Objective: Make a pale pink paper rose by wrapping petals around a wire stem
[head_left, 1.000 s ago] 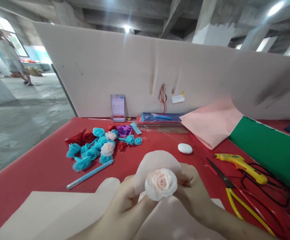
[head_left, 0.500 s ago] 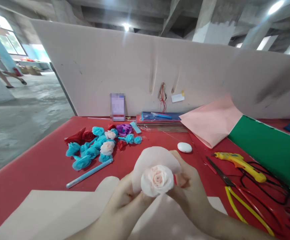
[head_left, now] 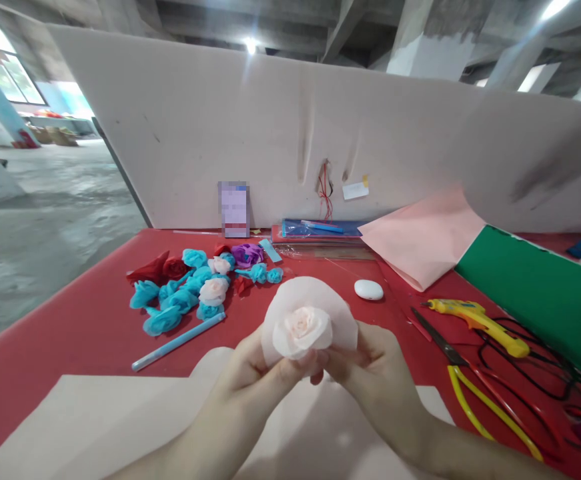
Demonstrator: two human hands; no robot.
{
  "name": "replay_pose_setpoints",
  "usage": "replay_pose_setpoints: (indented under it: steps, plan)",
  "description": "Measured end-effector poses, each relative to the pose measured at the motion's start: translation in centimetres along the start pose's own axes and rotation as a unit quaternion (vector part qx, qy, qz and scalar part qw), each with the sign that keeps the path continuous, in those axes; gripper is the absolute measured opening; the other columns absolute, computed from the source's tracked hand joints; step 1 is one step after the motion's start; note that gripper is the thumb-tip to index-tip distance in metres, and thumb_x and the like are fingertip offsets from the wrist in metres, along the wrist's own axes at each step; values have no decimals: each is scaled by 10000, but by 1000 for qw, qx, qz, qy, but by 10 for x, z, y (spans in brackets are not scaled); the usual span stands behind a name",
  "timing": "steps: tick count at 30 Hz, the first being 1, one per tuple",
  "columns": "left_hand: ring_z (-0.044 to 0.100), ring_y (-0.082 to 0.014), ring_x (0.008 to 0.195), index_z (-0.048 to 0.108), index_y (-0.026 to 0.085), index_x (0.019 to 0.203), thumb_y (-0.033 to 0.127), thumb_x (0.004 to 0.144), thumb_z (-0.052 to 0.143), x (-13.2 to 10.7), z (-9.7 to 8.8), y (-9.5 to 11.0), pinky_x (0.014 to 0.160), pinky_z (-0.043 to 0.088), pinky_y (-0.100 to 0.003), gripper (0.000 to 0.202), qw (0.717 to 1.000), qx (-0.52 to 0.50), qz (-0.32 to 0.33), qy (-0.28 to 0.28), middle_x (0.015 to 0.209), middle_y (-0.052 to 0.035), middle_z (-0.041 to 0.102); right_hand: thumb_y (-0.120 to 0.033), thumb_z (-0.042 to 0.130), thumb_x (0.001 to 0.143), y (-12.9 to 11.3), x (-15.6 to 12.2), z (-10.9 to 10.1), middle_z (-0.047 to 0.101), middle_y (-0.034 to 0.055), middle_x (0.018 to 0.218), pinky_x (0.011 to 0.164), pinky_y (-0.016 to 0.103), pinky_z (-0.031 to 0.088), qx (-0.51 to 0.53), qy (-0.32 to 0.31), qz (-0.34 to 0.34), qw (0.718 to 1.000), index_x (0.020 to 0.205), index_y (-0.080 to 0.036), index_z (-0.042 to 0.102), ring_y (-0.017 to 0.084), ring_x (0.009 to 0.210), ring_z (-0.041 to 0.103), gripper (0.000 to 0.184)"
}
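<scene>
A pale pink paper rose is pinched at its base between my two hands, its swirled centre facing me. Behind it stands a larger rounded paper petal, which curves around the rose's back. My left hand grips the lower left of the flower, thumb pressed near the base. My right hand closes on the lower right, its thumb meeting the left one. The fingers behind the petal are mostly hidden. Under my hands lies a sheet of pale pink paper.
Blue, red, purple and pink paper flowers lie at left by a blue pen. Scissors, a yellow glue gun and its cord are at right. A white oval case sits behind my hands; a phone leans on the partition.
Both hands have drawn closer together, thumbs now meeting under the rose. The rose has shifted slightly up and left and tipped, and the right side of the petal has folded lower.
</scene>
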State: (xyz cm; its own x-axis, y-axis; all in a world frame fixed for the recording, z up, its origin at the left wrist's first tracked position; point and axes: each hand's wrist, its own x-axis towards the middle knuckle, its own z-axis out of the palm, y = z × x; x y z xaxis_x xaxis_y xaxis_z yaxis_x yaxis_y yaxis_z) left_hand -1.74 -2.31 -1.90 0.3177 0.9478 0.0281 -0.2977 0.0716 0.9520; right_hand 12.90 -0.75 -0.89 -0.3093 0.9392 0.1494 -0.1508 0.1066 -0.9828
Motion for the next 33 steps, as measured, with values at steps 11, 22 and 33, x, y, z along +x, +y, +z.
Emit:
replay_pose_setpoints:
  steps: [11, 22, 33]
  plan:
    - [556, -209, 1021, 620, 285, 1130, 368, 849, 593, 2, -2, 0, 888, 446, -295, 294, 999, -42, -1, -35, 1083, -4, 661, -258, 729, 708, -4, -3, -1, 438, -47, 526, 452, 181, 330, -29, 36, -19, 999, 491, -155, 569, 67, 489, 365, 289]
    - [547, -144, 767, 630, 300, 996, 396, 799, 637, 6, -3, 14, 593, 471, -154, 219, 973, 200, 87, 69, 873, 20, 608, -212, 711, 718, -5, 0, -4, 477, -42, 498, 423, 197, 320, -90, 70, -72, 991, 543, -197, 657, 84, 458, 383, 184]
    - [617, -145, 772, 707, 281, 968, 307, 796, 663, 7, -4, 20, 668, 499, -169, 179, 996, 65, 57, -21, 838, 16, 704, -172, 677, 745, -6, 0, -1, 552, -31, 555, 433, 190, 332, -99, 19, -111, 989, 567, -197, 687, 84, 481, 423, 180]
